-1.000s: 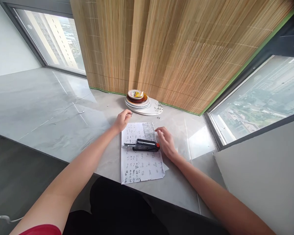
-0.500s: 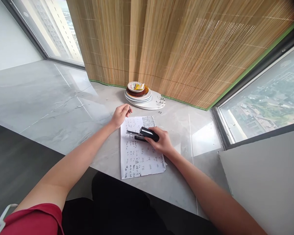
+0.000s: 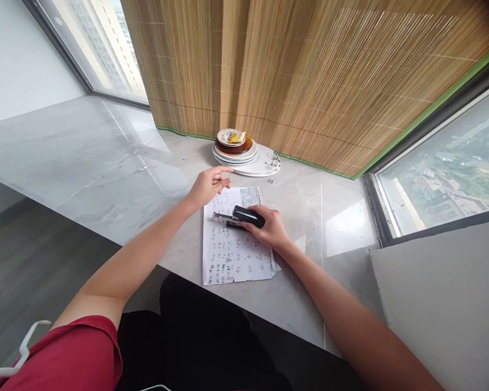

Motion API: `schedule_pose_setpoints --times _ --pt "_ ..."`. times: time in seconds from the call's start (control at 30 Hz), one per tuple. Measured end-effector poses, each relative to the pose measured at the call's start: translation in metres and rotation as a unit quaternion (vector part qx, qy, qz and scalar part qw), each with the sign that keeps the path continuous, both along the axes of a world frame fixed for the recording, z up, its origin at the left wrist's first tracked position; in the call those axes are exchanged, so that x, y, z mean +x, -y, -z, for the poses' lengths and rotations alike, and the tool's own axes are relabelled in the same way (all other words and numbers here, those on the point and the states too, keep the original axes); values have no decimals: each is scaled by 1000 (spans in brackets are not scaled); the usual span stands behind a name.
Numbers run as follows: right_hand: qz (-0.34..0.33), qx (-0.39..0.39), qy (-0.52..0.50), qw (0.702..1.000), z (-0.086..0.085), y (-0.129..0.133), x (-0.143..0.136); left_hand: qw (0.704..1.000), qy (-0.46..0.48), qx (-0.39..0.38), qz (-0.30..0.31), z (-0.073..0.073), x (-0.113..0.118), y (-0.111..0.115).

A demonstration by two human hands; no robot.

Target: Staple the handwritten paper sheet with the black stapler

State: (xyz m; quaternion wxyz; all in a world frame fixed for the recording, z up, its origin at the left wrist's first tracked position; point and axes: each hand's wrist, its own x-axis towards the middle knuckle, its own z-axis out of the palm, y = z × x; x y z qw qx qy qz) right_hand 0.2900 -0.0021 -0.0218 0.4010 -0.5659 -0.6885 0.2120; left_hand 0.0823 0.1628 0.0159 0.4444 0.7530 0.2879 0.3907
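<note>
While gripping the opened stapler (image 3: pixel 249 216) in the right hand (image 3: pixel 271 226), pointing with the half-curled left hand (image 3: pixel 206 187), possibly empty; cannot tell if loaded.

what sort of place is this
Probably a high-up home, at a wide window ledge or counter: there are windows looking down on buildings and greenery, a bamboo blind and a stack of plates on the grey marbled surface.
</note>
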Motion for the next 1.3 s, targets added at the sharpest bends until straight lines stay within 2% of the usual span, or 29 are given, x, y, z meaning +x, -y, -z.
schedule_pose_setpoints --times 0.1,0.2,0.37,0.5,0.6,0.73,0.8,1.0,1.3 --pt "-3 3 -1 1000 -1 -1 0 1000 -19 1 8 -10 -5 10" --pt "0 2 -5 1000 -2 -1 -1 999 -46 -12 -1 -14 -19 20" --pt "4 -11 -8 1000 -3 -1 -2 993 -114 28 -30 -1 -46 36" --pt "2 -4 -7 1000 -3 -1 -2 983 -144 94 -61 11 -57 46" --pt "-1 -2 -5 1000 -3 -1 -1 977 -171 127 -31 18 -57 51" --pt "-2 -14 1 1000 -3 -1 -1 977 -171 120 41 22 -54 57" --pt "-3 -9 -2 1000 -2 -2 -1 977 -168 118 58 23 -52 59" --pt "0 -4 -2 1000 -1 -2 -1 978 -145 139 48 26 -49 59" --pt "-3 4 1 1000 -1 -2 -2 981 -146 126 36 26 -44 61"
